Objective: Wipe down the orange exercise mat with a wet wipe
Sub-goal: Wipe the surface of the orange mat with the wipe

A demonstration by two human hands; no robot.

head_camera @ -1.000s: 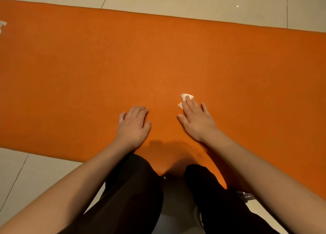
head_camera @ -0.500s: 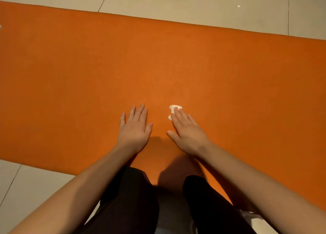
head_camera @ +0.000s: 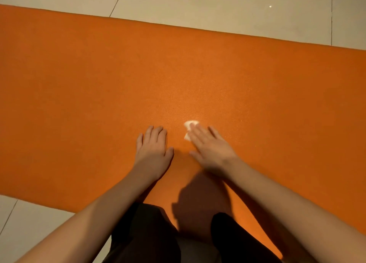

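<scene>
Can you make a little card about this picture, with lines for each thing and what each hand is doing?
mat: orange exercise mat, lying flat on the floor
floor: pale tiles, seen past the mat's far and near edges
right hand: fingers straight, pressing the wipe onto the mat
left hand: flat on the mat beside the right hand, holding nothing
wipe: small white wet wipe, peeking out from under the right hand's fingers
legs: dark trousers, at the mat's near edge

Head view, close, down onto mat (head_camera: 99,84)
</scene>
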